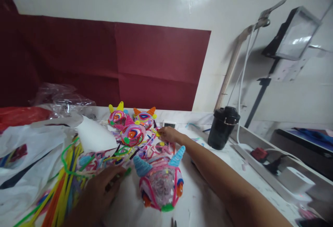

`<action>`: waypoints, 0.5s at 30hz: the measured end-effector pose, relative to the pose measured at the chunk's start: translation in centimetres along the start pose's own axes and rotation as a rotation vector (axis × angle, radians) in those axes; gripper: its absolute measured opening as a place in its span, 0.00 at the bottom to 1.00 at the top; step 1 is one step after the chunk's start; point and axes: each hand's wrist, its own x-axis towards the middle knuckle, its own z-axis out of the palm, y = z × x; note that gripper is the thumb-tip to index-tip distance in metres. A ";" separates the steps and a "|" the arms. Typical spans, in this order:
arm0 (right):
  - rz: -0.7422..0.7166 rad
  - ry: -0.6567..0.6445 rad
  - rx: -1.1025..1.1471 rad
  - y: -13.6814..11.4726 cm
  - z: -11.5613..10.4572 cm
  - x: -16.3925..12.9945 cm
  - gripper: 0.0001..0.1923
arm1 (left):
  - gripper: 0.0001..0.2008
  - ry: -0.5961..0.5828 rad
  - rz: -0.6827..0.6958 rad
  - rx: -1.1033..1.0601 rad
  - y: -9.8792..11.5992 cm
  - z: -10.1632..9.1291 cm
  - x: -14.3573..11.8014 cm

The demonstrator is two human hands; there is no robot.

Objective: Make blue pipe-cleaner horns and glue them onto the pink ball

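The right arm reaches far forward, stretched nearly straight from the near right corner toward the middle of the scene, bare forearm rising diagonally to the left. Its wrist is level and the right hand [168,133] lies low, palm down, fingers [160,132] drawn together and pointing left, tips pressed downward; whether they pinch anything is too small and blurred to tell. The left hand [102,187] sits near, at lower left, palm down and flat, wrist bent slightly, fingers [118,172] extended and loosely spread toward the right and far side, not curled.
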 end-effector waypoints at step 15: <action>0.126 0.122 0.332 -0.3 -2.3 -1.2 0.16 | 0.09 0.040 0.054 -0.012 0.0 0.2 0.0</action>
